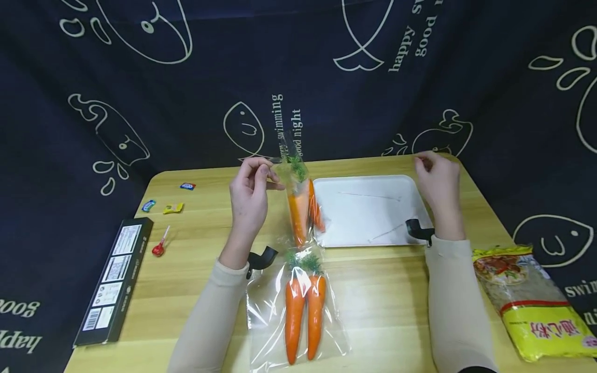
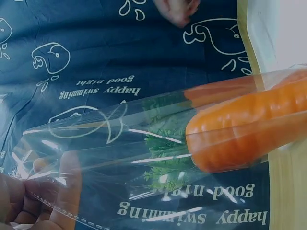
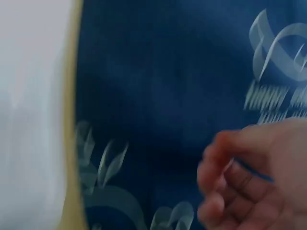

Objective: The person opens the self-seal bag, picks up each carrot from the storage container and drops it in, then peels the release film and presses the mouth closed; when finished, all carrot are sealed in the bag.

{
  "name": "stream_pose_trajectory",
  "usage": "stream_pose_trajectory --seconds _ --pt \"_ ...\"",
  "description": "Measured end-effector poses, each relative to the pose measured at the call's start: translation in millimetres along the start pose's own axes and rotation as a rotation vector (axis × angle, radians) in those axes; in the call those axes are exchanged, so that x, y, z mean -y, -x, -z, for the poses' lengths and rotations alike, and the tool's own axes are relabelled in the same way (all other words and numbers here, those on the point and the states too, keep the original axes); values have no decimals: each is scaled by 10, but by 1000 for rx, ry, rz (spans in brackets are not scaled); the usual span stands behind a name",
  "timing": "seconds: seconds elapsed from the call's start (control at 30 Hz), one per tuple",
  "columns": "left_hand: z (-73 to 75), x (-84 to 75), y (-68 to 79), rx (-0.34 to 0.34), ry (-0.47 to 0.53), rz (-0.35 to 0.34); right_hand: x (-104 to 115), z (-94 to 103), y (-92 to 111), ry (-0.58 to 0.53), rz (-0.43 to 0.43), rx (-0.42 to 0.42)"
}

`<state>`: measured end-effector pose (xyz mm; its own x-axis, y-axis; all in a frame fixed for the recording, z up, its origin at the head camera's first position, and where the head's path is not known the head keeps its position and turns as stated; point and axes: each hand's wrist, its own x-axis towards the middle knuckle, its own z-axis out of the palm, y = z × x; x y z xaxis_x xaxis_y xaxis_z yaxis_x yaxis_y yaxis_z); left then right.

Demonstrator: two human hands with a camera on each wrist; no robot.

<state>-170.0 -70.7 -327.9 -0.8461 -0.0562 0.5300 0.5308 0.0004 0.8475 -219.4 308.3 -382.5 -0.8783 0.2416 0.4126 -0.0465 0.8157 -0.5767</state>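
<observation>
My left hand (image 1: pixel 250 194) pinches the top edge of a clear plastic bag (image 2: pixel 105 143) with thumb and fingers. Inside that bag lies an orange carrot (image 1: pixel 298 215) with a green top (image 1: pixel 297 170). A second carrot (image 1: pixel 315 210) shows beside it, near the tray's left edge. My right hand (image 1: pixel 437 176) hovers past the tray's back right corner, thumb and forefinger close together. In the right wrist view that hand (image 3: pixel 249 177) is blurred; whether something thin lies between its fingertips is unclear. Thin, pale strands (image 1: pixel 370 196) lie on the white tray (image 1: pixel 354 217).
Another clear bag with two carrots (image 1: pixel 294 316) lies in front. A yellow food packet (image 1: pixel 536 305) stands at the right. At the left are a long black box (image 1: pixel 114 280), a red lollipop (image 1: pixel 159 248) and small wrapped sweets (image 1: pixel 173 208). A dark printed cloth (image 1: pixel 186 114) hangs behind the table.
</observation>
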Motion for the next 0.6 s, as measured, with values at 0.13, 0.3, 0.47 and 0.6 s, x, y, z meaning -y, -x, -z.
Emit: stream_pose_trajectory --seconds 0.13,0.3,0.47,0.6 --pt "31 78 14 3 23 -6 651 -361 -38 -343 74 150" --pt "47 116 48 20 45 -36 1204 -909 -133 -693 45 603" --pt "76 120 54 35 65 -45 1293 -1049 -124 -937 -68 731" --pt "155 121 0 9 70 -26 1217 -910 -54 -985 -30 591"
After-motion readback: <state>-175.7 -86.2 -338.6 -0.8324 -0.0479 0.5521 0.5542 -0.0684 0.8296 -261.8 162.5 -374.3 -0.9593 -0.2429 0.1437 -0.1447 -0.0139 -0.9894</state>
